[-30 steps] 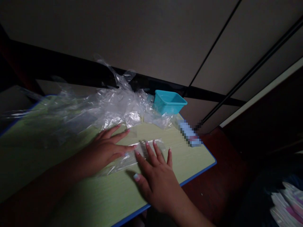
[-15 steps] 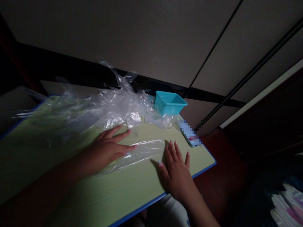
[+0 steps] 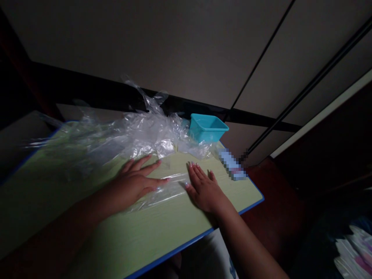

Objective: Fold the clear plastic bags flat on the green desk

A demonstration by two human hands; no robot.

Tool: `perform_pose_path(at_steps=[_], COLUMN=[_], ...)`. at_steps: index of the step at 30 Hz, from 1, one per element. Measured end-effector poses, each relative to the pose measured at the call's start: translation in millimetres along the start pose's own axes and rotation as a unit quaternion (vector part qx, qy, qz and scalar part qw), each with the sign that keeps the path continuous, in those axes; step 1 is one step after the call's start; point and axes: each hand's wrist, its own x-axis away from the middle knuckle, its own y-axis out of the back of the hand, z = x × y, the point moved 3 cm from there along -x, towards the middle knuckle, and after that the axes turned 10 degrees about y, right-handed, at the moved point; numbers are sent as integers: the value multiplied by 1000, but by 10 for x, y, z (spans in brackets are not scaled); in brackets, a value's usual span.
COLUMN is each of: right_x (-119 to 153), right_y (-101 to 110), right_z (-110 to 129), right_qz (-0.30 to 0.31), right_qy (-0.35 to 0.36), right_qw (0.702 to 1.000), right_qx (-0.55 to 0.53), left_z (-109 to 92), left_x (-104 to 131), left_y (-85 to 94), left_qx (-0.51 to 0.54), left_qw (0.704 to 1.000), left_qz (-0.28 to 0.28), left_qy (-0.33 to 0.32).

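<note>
A clear plastic bag (image 3: 171, 189), folded into a flat strip, lies on the light green table (image 3: 139, 240). My left hand (image 3: 135, 180) rests over its left part with the fingers spread. Over the strip's right end lies my right hand (image 3: 205, 190), palm down with fingers stretched out, hiding that end. Just beyond my left fingertips is a loose heap of crumpled clear plastic bags (image 3: 145, 130), which spreads toward the table's far left.
A turquoise plastic basket (image 3: 207, 131) stands at the table's far edge, right of the heap. Near the right edge lies a phone (image 3: 232, 164), its screen blurred out. Cabinet panels (image 3: 174, 50) rise behind the table. Blue trim (image 3: 174, 255) lines the table edge.
My right hand has moved left and slightly away from me, from beside the folded bag onto its right end. My left hand has stayed in place on the bag.
</note>
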Motion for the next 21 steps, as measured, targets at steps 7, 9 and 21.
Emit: perform_pose_path(at_steps=[7,9,21], right_x=[19,17,-42], right_y=[-88,-89,-159], right_z=[-79,-68,-128], right_qz=[-9,-7,38], right_qy=[-5,-8,14], right_qw=[1000,1000,999], right_qx=[16,11,25], left_z=[-44,-12,-1251], left_x=[29,50,-21], left_y=[124,164,245], left_qx=[-18,-30,20], left_qw=[999,998,998], left_qz=[31,35,43], left_qy=[26,34,47])
